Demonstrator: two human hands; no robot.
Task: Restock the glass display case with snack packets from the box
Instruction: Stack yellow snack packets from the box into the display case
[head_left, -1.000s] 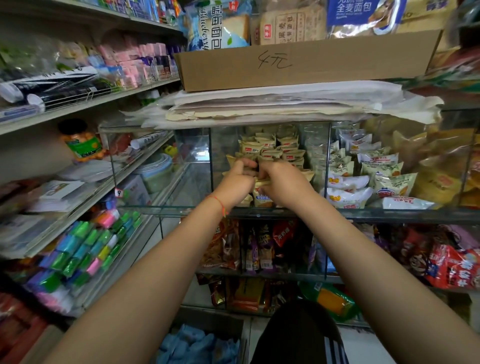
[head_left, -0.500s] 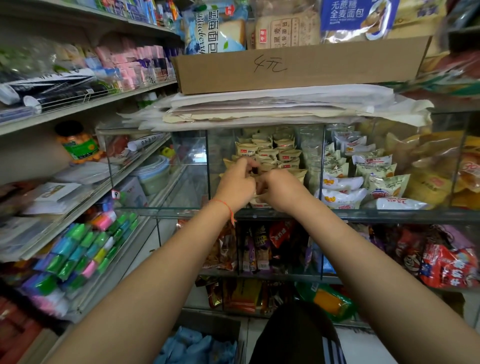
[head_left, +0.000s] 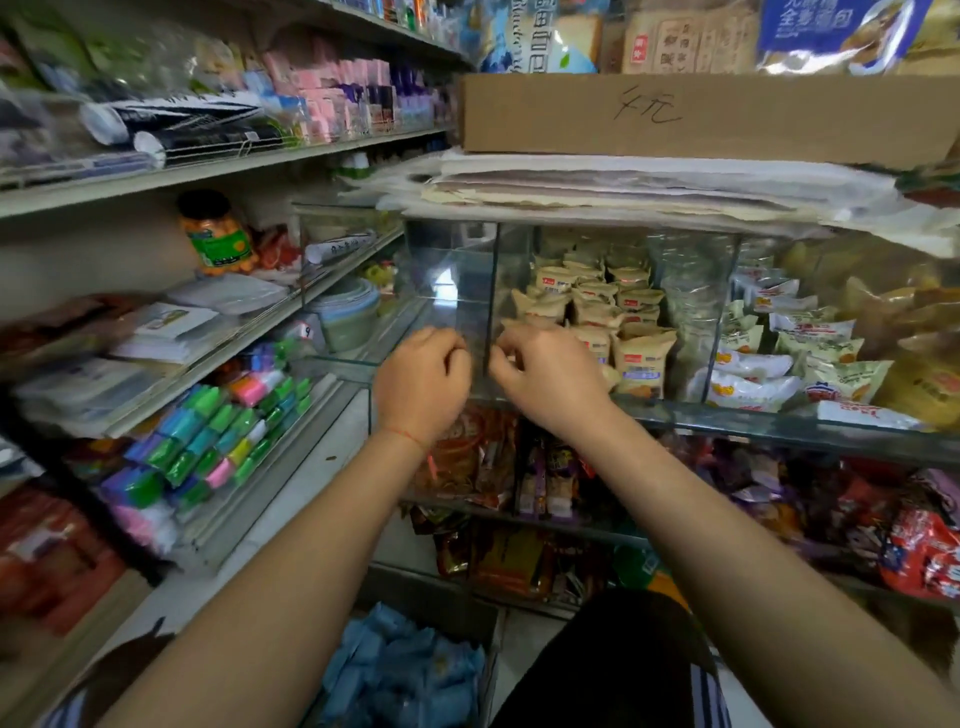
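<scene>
my left hand (head_left: 422, 382) and my right hand (head_left: 548, 376) are up at the front edge of the glass display case (head_left: 452, 291), close together but not touching, 1 on each side of a vertical glass divider (head_left: 491, 296). both sets of fingers are curled in loosely; i cannot tell whether either hand is pinching anything, since the fingertips are turned away and blurred. a thin red string (head_left: 408, 435) circles my left wrist.

just beyond my right hand, the compartment right of the divider is stacked with tan snack packets (head_left: 641, 358), standing in rows that rise toward the back. the compartment behind my left hand looks bare glass. further right, past another glass wall, lie white and pale green packets (head_left: 810, 358).

low down between my forearms sits the box (head_left: 431, 597) on the floor, holding a heap of blue packets (head_left: 400, 670).

on top of the case lies a pile of flattened paper bags (head_left: 649, 187), with a brown cardboard carton (head_left: 701, 117) on it. the shelf below the case holds red and orange wrappers (head_left: 467, 457). on the shelves to my left are colourful wrapped bundles (head_left: 223, 436).
</scene>
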